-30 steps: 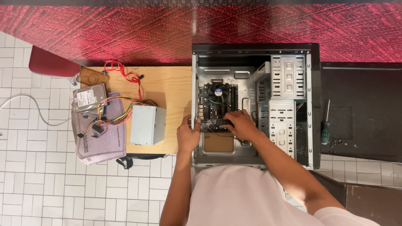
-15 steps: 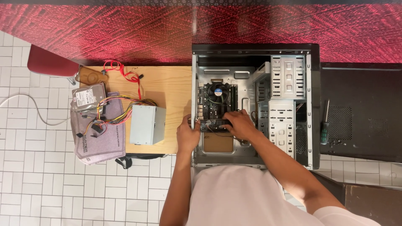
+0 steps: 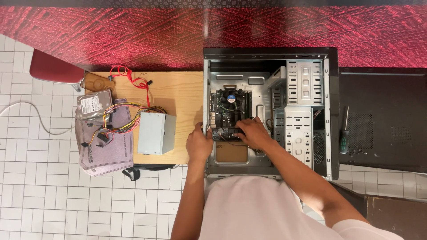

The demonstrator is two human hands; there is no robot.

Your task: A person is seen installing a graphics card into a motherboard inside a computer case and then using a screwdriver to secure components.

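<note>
An open computer case (image 3: 331, 111) lies on its side, showing a small motherboard (image 3: 227, 116) with a round cooler fan (image 3: 230, 98). My left hand (image 3: 199, 143) rests on the case's left wall beside the board's lower left corner. My right hand (image 3: 252, 133) is inside the case, fingers curled over the board's lower edge. Both hands touch the board's bottom edge; whether they grip it is unclear.
A grey power supply (image 3: 155, 133) with coloured cables sits on a wooden board (image 3: 178, 93), near a hard drive (image 3: 92, 105), red cables (image 3: 129, 76) and grey bags (image 3: 106, 146). A screwdriver (image 3: 344, 133) lies on the black side panel (image 3: 382, 120). A red chair (image 3: 53, 66) stands at left.
</note>
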